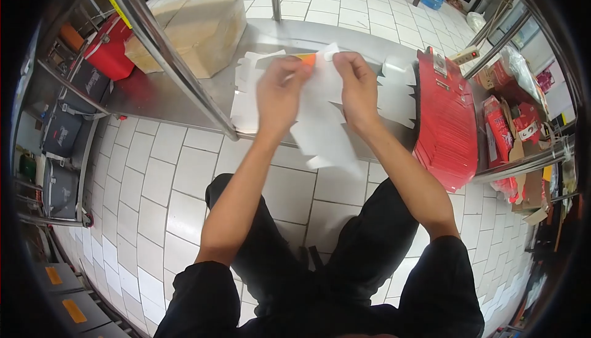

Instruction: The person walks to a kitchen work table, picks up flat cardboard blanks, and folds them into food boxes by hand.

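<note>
Pinching a white cut sheet (326,123) near its upper end, both hands meet above the metal table (258,32). Left hand (279,95): fingers curled, thumb and fingertips closed at the sheet's upper edge, beside a small orange patch (308,59). Right hand (359,89): thumb and forefinger together on a white part of the upper edge; other fingers folded in. Sheet slants down between the forearms, lower end past the near table edge, above the tiled floor (191,178). Its outline is blurred; exact folds cannot be read.

Beneath and around the hands: flat white cut pieces (397,95) with notched edges, lying on the table to both sides. Right of these, a fanned stack of red cut pieces (446,119), its near end beyond the table edge. Left, behind an upright metal post (178,70): a taped tan box (212,33), with a red container (111,46) farther left. Far right: a power strip (466,55) above mixed red packets (497,129) and opened cardboard.
</note>
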{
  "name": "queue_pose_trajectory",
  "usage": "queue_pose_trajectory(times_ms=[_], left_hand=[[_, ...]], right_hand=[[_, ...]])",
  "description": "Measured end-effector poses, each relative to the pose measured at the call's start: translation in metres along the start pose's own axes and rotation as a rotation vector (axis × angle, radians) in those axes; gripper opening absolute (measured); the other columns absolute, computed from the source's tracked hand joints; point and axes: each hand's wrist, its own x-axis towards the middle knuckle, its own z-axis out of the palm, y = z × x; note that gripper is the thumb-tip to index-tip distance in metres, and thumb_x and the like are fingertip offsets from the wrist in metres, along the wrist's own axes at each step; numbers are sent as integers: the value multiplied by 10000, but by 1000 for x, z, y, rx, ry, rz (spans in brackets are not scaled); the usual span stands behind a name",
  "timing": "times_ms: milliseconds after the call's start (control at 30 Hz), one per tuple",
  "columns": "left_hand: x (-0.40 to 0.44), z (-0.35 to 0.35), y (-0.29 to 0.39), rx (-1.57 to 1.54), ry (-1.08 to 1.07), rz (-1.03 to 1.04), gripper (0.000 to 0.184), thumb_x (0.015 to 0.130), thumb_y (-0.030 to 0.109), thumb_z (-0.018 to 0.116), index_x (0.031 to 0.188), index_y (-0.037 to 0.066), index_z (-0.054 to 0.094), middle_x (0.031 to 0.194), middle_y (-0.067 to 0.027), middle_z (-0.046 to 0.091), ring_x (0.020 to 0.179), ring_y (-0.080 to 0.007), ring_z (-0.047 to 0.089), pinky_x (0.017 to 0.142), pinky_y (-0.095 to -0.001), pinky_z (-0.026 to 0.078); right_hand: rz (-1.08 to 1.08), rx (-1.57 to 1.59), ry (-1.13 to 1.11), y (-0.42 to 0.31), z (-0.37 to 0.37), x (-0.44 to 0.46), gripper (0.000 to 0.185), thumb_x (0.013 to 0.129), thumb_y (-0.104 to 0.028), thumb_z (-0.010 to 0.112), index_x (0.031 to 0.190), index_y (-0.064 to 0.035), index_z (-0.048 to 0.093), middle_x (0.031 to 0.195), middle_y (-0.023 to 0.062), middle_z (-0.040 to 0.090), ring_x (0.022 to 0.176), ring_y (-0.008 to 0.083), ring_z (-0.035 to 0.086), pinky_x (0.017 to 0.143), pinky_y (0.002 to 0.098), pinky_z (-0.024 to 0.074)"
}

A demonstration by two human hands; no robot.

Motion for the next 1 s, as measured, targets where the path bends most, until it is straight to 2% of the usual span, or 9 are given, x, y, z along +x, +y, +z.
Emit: queue_pose_trajectory(times_ms=[100,167,300,433,500,567,767,900,1000], left_hand=[[-9,15,7,-212,-47,-114,106,910,68,652,935,-14,590,998,-79,634,931,-144,631,866,-293,505],[-5,12,8,-285,-62,-143,106,907,73,658,934,-5,592,993,-75,634,940,-144,629,877,-294,499],[-2,7,1,-445,-131,-257,112,893,77,678,943,14,600,986,-71,640,958,-145,625,899,-289,487],[-3,4,-3,-542,-103,-286,123,887,73,682,961,15,603,976,-67,645,942,-139,622,895,-278,488],[-2,5,-1,-478,-114,-170,149,888,73,681,997,12,601,973,-63,649,908,-133,621,877,-264,493],[-2,5,6,-405,-71,-160,166,888,74,682,1015,10,597,967,-62,649,890,-125,615,843,-256,492],[1,0,10,-187,-23,-165,198,906,90,660,1065,3,582,958,-50,644,848,-94,586,716,-242,472],[2,3,19,-110,71,-115,145,951,112,581,1050,7,573,991,-46,615,837,-88,563,697,-234,464],[7,-12,10,-60,81,-45,141,985,138,512,1065,28,551,977,-29,593,842,-95,547,735,-241,464]], right_hand=[[6,121,-44,-2,2,-2,116,931,-157,599,943,-41,604,938,42,605,907,94,559,717,239,458],[-248,-12,-27,-9,7,-8,97,918,-125,607,912,-29,601,1022,77,582,945,128,578,757,262,490],[-383,-147,-34,-19,10,-12,59,897,-74,614,893,-17,598,1085,99,560,967,168,593,791,286,521],[-538,-226,-85,-16,10,-8,41,864,-25,635,859,-5,599,1100,105,564,953,205,608,778,308,543],[-593,-271,-118,-16,6,-6,42,850,-13,645,853,-3,604,1118,113,563,940,221,616,759,311,542],[-616,-437,-254,-20,3,-7,67,863,-27,625,922,2,641,1192,150,541,1026,286,584,828,360,509],[-782,-989,-169,-7,21,-35,246,906,-27,515,1111,0,648,1324,186,478,1232,390,415,1025,455,343],[-839,-941,-243,-11,10,-13,335,893,-28,520,1219,-13,595,1356,187,464,1232,392,421,1033,465,339],[-831,-711,-3,-13,4,9,436,893,-79,557,1324,-35,517,1373,194,458,1227,377,437,1044,463,335]])
